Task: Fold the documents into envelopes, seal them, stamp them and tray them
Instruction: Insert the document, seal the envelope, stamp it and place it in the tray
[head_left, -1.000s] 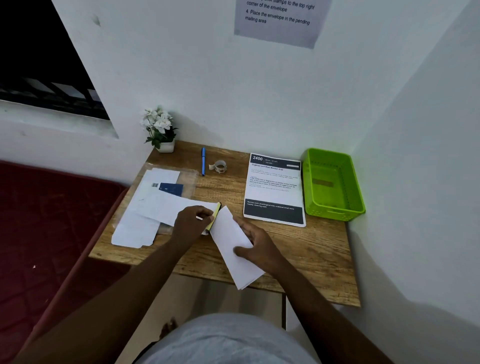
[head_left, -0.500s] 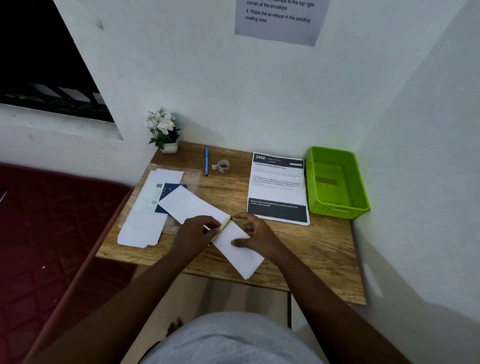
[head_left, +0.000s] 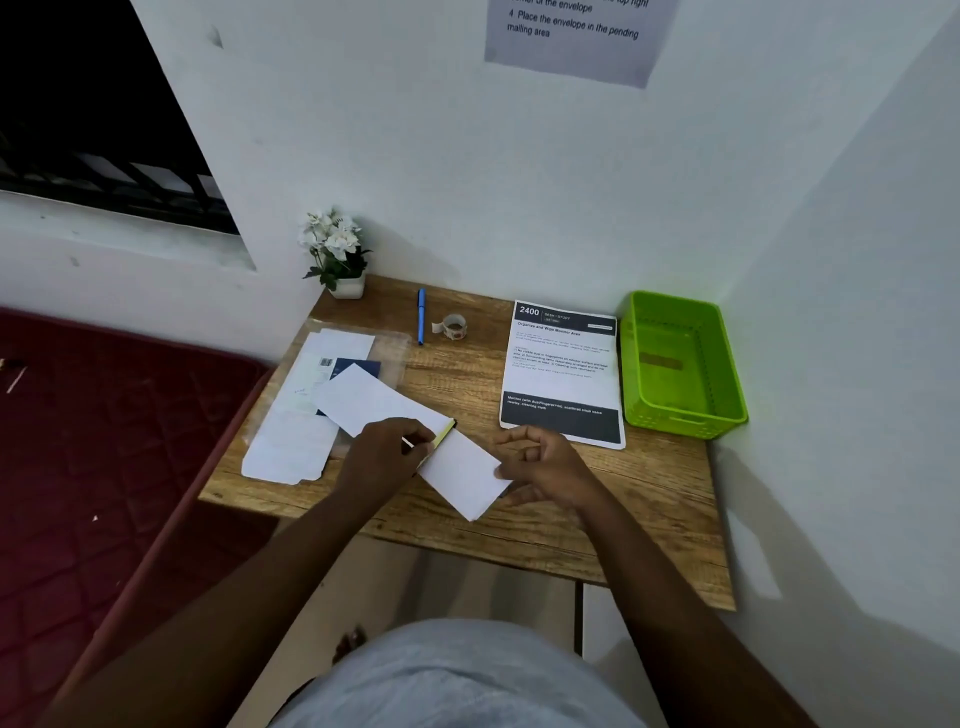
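Observation:
A white envelope (head_left: 462, 478) lies slanted near the desk's front edge, and a white sheet or flap (head_left: 363, 397) stretches from it up to the left. My left hand (head_left: 382, 457) grips a thin yellow and black stick (head_left: 445, 430) laid across the join of the two. My right hand (head_left: 550, 467) has curled fingers and pinches the envelope's right end with a fingertip and the thumb. A printed document (head_left: 563, 364) lies flat behind my right hand. The green tray (head_left: 685, 415) sits at the desk's right against the wall.
White papers and a dark blue card in a clear sleeve (head_left: 291, 441) cover the desk's left part. A blue pen (head_left: 421, 317), a small tape roll (head_left: 454, 327) and a potted white flower (head_left: 337, 254) stand at the back. Walls close the back and right; the wooden desk (head_left: 649, 493) is small.
The envelope swung from steep to more level and slid toward the back of the desk. My right hand went from pressing flat on it to curled fingers at its right end.

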